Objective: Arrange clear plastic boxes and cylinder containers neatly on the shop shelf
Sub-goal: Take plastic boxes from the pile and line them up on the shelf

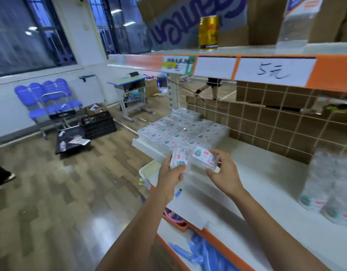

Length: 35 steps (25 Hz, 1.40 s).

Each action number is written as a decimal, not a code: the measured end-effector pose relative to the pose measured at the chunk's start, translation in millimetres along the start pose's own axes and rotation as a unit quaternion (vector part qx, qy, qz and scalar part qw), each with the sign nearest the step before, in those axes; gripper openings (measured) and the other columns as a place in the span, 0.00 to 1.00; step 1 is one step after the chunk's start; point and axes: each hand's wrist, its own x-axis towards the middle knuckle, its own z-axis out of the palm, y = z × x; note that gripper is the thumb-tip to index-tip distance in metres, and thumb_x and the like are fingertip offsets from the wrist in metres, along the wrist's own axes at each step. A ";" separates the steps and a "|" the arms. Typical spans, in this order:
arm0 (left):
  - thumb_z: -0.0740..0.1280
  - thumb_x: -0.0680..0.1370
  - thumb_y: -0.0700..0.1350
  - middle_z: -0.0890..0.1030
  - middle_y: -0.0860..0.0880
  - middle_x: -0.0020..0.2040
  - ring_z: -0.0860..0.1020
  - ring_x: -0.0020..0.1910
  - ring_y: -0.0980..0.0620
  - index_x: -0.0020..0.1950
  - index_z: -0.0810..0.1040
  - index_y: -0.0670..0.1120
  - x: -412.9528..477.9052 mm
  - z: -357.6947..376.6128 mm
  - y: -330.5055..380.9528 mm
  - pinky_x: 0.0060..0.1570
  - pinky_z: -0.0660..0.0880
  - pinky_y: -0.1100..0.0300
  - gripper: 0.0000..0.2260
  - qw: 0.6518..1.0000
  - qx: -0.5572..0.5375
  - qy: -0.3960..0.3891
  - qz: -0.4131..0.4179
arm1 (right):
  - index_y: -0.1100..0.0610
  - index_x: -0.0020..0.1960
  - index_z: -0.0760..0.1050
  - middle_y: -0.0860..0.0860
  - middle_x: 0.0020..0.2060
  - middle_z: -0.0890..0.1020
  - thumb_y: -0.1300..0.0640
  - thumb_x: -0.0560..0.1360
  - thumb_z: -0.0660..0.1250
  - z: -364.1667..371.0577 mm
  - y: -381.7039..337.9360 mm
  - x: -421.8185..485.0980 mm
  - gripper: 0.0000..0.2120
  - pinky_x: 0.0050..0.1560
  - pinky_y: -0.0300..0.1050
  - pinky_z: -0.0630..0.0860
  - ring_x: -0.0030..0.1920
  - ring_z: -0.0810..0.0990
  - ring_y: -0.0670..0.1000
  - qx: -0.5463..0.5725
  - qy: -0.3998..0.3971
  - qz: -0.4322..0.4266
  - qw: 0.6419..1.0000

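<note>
A clear plastic box [179, 159] is gripped by its edges in the left hand [171, 174], and a second box [205, 158] in the right hand [225, 172], above the shelf [266, 182] near the stacked boxes [180, 132]; both are judged light, rigid and slippery.

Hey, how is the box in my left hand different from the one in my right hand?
The left box stands on end, long side up and down; the right box lies lengthwise. The left hand cups the left box from below, while the right hand pinches the right box between fingers on top and thumb underneath. Both are small clear boxes with white labels.
</note>
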 end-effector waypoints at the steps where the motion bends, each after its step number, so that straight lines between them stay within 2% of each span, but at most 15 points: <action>1: 0.69 0.75 0.37 0.79 0.48 0.53 0.78 0.43 0.54 0.64 0.70 0.48 14.9 -6.4 6.2 0.40 0.74 0.62 0.19 1.000 0.012 0.006 0.003 | 0.56 0.63 0.69 0.51 0.58 0.72 0.65 0.67 0.70 8.4 -1.4 14.8 0.26 0.59 0.44 0.72 0.57 0.73 0.50 0.003 -0.003 -0.001 1.000; 5: 0.70 0.75 0.39 0.77 0.45 0.42 0.74 0.38 0.53 0.47 0.73 0.49 73.1 -21.8 39.6 0.40 0.73 0.61 0.08 0.998 0.048 0.015 0.027 | 0.56 0.65 0.68 0.53 0.62 0.70 0.65 0.67 0.70 39.3 -3.7 77.2 0.28 0.63 0.43 0.69 0.61 0.71 0.52 -0.002 -0.012 0.014 1.000; 7: 0.68 0.76 0.41 0.74 0.43 0.41 0.74 0.40 0.51 0.43 0.71 0.52 103.6 -24.3 48.0 0.42 0.73 0.59 0.08 0.997 0.070 0.008 0.039 | 0.55 0.66 0.68 0.54 0.63 0.69 0.64 0.67 0.71 49.5 -1.9 104.7 0.29 0.61 0.40 0.68 0.62 0.70 0.52 -0.012 -0.010 0.030 0.999; 8: 0.68 0.77 0.42 0.75 0.44 0.44 0.75 0.42 0.50 0.48 0.72 0.51 116.1 -23.8 50.8 0.43 0.74 0.59 0.06 0.997 0.072 0.008 0.041 | 0.54 0.66 0.68 0.54 0.63 0.69 0.64 0.67 0.71 52.7 -0.8 116.3 0.29 0.58 0.36 0.67 0.61 0.71 0.52 -0.021 -0.008 0.035 0.999; 10: 0.68 0.77 0.44 0.76 0.47 0.49 0.80 0.49 0.46 0.60 0.69 0.49 140.1 -21.3 51.9 0.43 0.76 0.61 0.14 0.997 0.064 0.008 0.031 | 0.53 0.67 0.68 0.53 0.63 0.69 0.62 0.68 0.71 57.6 2.1 134.7 0.29 0.48 0.29 0.64 0.58 0.71 0.50 -0.045 -0.007 0.043 0.998; 11: 0.67 0.77 0.45 0.76 0.48 0.50 0.80 0.50 0.45 0.63 0.67 0.50 149.7 -18.6 50.7 0.41 0.77 0.62 0.17 0.998 0.056 0.009 0.025 | 0.53 0.67 0.67 0.53 0.63 0.69 0.61 0.68 0.71 58.5 4.7 139.7 0.29 0.45 0.28 0.63 0.57 0.71 0.50 -0.057 -0.008 0.049 0.997; 15: 0.65 0.79 0.46 0.77 0.46 0.49 0.78 0.37 0.49 0.60 0.65 0.50 183.5 -4.8 46.6 0.42 0.76 0.59 0.13 0.993 0.107 0.001 0.040 | 0.51 0.67 0.67 0.52 0.63 0.69 0.60 0.69 0.71 57.5 20.6 152.5 0.28 0.52 0.35 0.67 0.50 0.71 0.47 -0.073 0.008 0.087 0.993; 18: 0.66 0.78 0.47 0.75 0.48 0.52 0.79 0.43 0.50 0.64 0.66 0.49 204.9 6.2 46.6 0.46 0.77 0.59 0.16 0.985 0.159 -0.033 0.053 | 0.51 0.66 0.69 0.51 0.61 0.72 0.60 0.68 0.71 53.9 31.1 157.2 0.27 0.50 0.39 0.71 0.48 0.74 0.50 -0.080 0.028 0.111 0.990; 21: 0.68 0.77 0.46 0.73 0.48 0.55 0.80 0.46 0.48 0.68 0.68 0.46 229.5 19.7 52.6 0.51 0.79 0.51 0.21 0.973 0.210 -0.065 0.075 | 0.51 0.64 0.71 0.49 0.56 0.74 0.62 0.67 0.70 50.9 37.3 165.0 0.27 0.50 0.42 0.76 0.51 0.78 0.54 -0.066 0.065 0.135 0.987; 24: 0.68 0.77 0.48 0.74 0.46 0.59 0.81 0.48 0.45 0.70 0.68 0.46 254.0 33.4 59.7 0.51 0.79 0.48 0.23 0.950 0.285 -0.097 0.084 | 0.52 0.63 0.71 0.51 0.58 0.74 0.63 0.66 0.71 49.9 42.1 176.5 0.27 0.54 0.46 0.76 0.55 0.76 0.52 -0.080 0.098 0.145 0.981; 26: 0.67 0.77 0.49 0.76 0.45 0.60 0.81 0.49 0.44 0.70 0.69 0.49 270.5 39.2 62.9 0.51 0.78 0.48 0.22 0.931 0.330 -0.114 0.109 | 0.53 0.63 0.71 0.53 0.58 0.74 0.65 0.65 0.71 49.8 46.1 186.1 0.27 0.53 0.49 0.77 0.54 0.76 0.52 -0.090 0.116 0.161 0.976; 29: 0.64 0.79 0.47 0.79 0.44 0.58 0.81 0.49 0.46 0.67 0.74 0.50 288.6 44.3 67.7 0.52 0.76 0.54 0.16 0.888 0.397 -0.144 0.182 | 0.56 0.62 0.73 0.56 0.56 0.77 0.67 0.64 0.68 48.5 54.1 199.2 0.26 0.52 0.48 0.76 0.52 0.77 0.55 -0.109 0.155 0.186 0.964; 32: 0.70 0.75 0.49 0.73 0.45 0.64 0.75 0.59 0.49 0.67 0.74 0.47 299.2 47.4 66.5 0.57 0.67 0.66 0.21 0.830 0.459 -0.213 0.235 | 0.58 0.62 0.73 0.58 0.55 0.78 0.68 0.66 0.66 49.9 59.0 205.8 0.24 0.48 0.42 0.74 0.52 0.78 0.57 -0.132 0.182 0.217 0.950; 33: 0.71 0.74 0.49 0.70 0.46 0.65 0.76 0.57 0.49 0.68 0.73 0.46 300.6 49.5 65.3 0.54 0.66 0.69 0.23 0.818 0.464 -0.237 0.243 | 0.58 0.62 0.73 0.57 0.55 0.78 0.68 0.67 0.66 50.6 59.9 207.4 0.24 0.49 0.42 0.74 0.52 0.78 0.57 -0.133 0.191 0.226 0.946; 35: 0.71 0.74 0.48 0.69 0.45 0.67 0.79 0.52 0.49 0.69 0.72 0.47 306.3 55.8 63.4 0.52 0.69 0.66 0.24 0.795 0.478 -0.251 0.277 | 0.57 0.63 0.72 0.57 0.56 0.77 0.67 0.67 0.67 51.1 61.4 212.6 0.24 0.51 0.46 0.77 0.53 0.78 0.56 -0.133 0.205 0.235 0.941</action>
